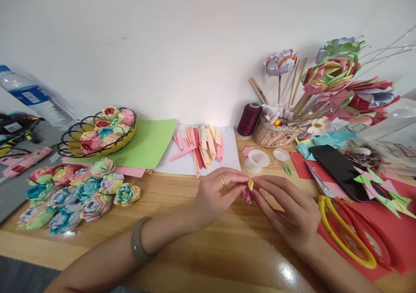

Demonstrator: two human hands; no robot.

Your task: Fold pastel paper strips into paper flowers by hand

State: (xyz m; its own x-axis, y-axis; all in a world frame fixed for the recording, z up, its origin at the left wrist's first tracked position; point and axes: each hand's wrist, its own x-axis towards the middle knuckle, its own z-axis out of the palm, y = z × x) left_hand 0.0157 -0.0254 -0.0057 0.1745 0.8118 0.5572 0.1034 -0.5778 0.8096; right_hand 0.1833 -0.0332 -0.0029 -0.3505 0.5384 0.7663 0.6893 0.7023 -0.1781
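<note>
Over the wooden table my left hand [216,195] and my right hand [289,208] meet, fingertips pinched on a small folded paper piece [250,183]. Yellow shows at its top and dark pink below; the fingers cover much of it. Thin thread appears to hang near my right fingers. Just beyond my hands, folded paper strips [203,145] in pink, red, peach and yellow lie on a white sheet [229,161]. Close by on the right are a white plastic spool [256,161] and a small green paper piece [287,169].
Left: many-coloured paper flowers [94,200], a yellow basket [76,141] of flowers, green paper [151,148], a glue gun [26,163] and a water bottle [35,98]. Right: maroon thread [249,119], a holder [276,135] with stemmed flowers, a phone [341,171], and scissors [347,232] on red paper.
</note>
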